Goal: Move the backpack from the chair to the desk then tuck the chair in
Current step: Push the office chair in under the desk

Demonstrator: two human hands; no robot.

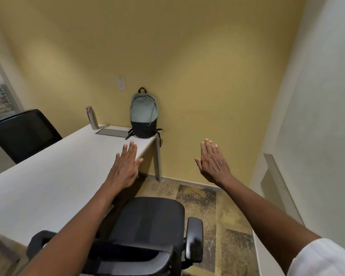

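The long white bench (48,176) runs away to the far yellow wall, and the grey and black backpack (144,114) already stands upright on its far corner, next to a flat grey pad (113,133) and a metal bottle (92,117). The black office chair (147,222) sits right below the hands with its seat bare, side-on beside the bench edge and not under it, with open floor on its right. Both hands are flat and wide open, holding nothing: the left hand (126,168) hovers over the bench edge and the right hand (213,164) over the floor, so I think both must drop down and back to push the chair in.
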